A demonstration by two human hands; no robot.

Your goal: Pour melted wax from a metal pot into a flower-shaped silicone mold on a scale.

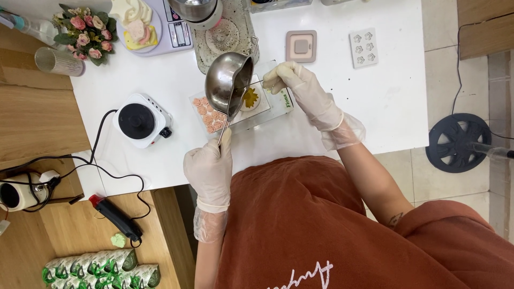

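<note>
Your pot (229, 80) hides part of the mould (214, 115) beneath; the bowl (195, 10) and scale (171, 27) are cut off at the top edge.

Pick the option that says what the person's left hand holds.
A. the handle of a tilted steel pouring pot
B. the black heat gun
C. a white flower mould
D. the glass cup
A: the gloved left hand grips the thin handle of the steel pouring pot, which is tipped over the small mould with a yellow flower.

A white table (375, 96) stands beside wooden surfaces (37, 118) — pale tiled floor (450, 69) at the right, evenly lit.
</note>
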